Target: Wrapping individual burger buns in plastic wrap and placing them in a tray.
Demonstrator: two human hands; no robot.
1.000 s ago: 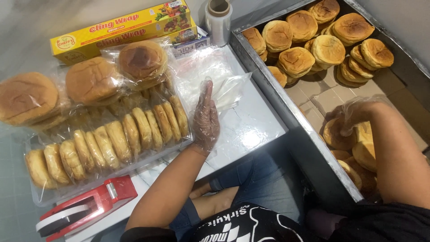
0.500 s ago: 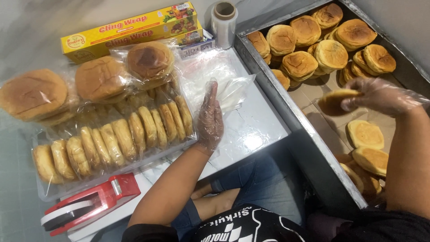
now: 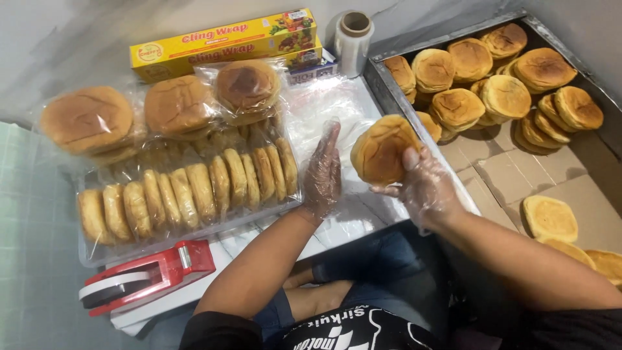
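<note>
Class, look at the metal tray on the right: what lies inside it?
The metal tray holds loose round buns piled at its far end, a few more nearer, on brown cardboard. The tray's floor beneath is covered.

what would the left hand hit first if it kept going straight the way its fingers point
Probably the clear plastic sheet spread ahead of the left hand, then the roll of film standing at the board's far edge; depth is hard to judge from above.

grey wall (image 3: 78,39); pale tiled floor (image 3: 32,259); white tabletop (image 3: 363,214)
</note>
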